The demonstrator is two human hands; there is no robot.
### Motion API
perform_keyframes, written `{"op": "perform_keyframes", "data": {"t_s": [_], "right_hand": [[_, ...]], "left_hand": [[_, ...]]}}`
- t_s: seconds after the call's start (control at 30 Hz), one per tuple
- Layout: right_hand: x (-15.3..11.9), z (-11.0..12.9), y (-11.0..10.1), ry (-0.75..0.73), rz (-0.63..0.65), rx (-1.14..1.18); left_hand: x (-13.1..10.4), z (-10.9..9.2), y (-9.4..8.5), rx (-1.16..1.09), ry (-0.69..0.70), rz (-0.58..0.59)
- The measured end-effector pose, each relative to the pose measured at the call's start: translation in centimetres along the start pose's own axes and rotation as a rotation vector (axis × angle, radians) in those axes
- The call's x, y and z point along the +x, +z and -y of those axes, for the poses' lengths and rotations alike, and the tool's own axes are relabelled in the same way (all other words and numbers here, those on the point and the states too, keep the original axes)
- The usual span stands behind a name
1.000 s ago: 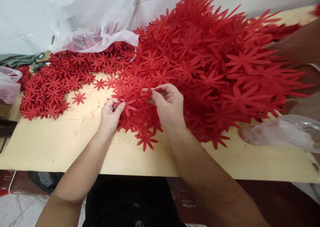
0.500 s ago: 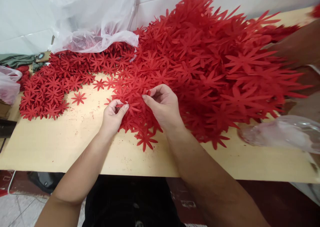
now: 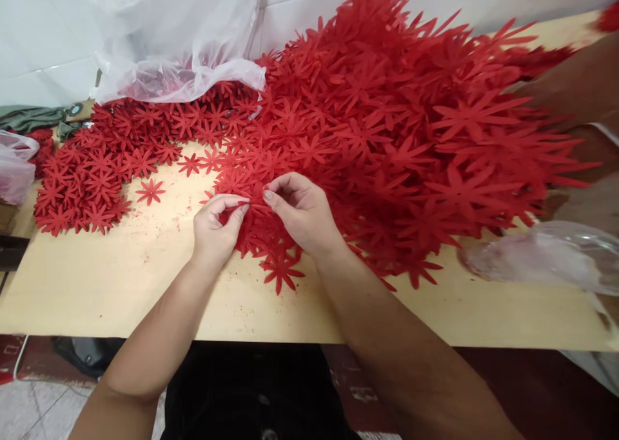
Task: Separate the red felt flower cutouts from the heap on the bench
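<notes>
My left hand (image 3: 218, 224) pinches the edge of a red flower piece (image 3: 256, 198) between thumb and index finger, at the near left edge of the large pile. Just to its right, my right hand (image 3: 302, 211) has thumb and fingertips closed on the same piece or one beside it; the overlap of red petals hides which. Around and behind both hands spreads a large heap of red flower pieces (image 3: 358, 137). One flower piece (image 3: 282, 269) lies below my hands at the heap's front.
A lower pile of red flowers (image 3: 87, 188) sits at the left, with a single flower (image 3: 151, 191) beside it. A white plastic bag (image 3: 178, 79) stands behind. Another clear bag (image 3: 546, 256) lies on the right of the wooden table (image 3: 159, 285). Tiled wall at the back.
My right hand has moved left, closer to my left hand. My left hand's index finger is straighter. The view has shifted slightly.
</notes>
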State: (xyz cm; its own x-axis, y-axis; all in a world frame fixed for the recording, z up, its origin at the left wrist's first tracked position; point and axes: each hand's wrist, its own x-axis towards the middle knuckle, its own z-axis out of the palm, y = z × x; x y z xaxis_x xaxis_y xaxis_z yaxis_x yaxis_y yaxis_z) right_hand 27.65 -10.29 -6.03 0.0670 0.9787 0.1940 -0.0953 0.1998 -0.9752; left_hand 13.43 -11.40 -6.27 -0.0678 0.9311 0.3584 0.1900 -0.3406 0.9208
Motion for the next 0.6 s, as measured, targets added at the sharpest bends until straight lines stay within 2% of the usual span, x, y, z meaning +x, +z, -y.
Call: {"op": "perform_keyframes", "data": {"t_s": [0.17, 0.23, 0.3, 0.37, 0.43, 0.5, 0.6], "right_hand": [[1.3, -0.3, -2.2, -0.062, -0.232, -0.04], [1.5, -0.3, -2.6, -0.078, -0.249, -0.046], [1.3, -0.2, -2.2, -0.05, -0.161, -0.039], [0.9, -0.1, -1.3, 0.01, -0.006, -0.009], [0.4, -0.1, -0.5, 0.063, 0.117, 0.02], [0.2, -0.2, 0.0, 0.083, 0.145, 0.031], [0.3, -0.3, -0.2, 0.078, 0.097, 0.016]], "left_hand": [[0.4, -0.2, -0.5, -0.106, -0.059, -0.078], [0.4, -0.3, -0.6, -0.127, -0.052, -0.045], [0.4, -0.4, -0.5, -0.106, 0.007, 0.039], [0.2, -0.4, -0.3, -0.059, 0.062, 0.122], [0.0, -0.5, -0.2, -0.02, 0.083, 0.152], [-0.1, -0.5, -0.1, 0.008, 0.089, 0.122], [-0.2, -0.6, -0.1, 0.043, 0.096, 0.06]]}}
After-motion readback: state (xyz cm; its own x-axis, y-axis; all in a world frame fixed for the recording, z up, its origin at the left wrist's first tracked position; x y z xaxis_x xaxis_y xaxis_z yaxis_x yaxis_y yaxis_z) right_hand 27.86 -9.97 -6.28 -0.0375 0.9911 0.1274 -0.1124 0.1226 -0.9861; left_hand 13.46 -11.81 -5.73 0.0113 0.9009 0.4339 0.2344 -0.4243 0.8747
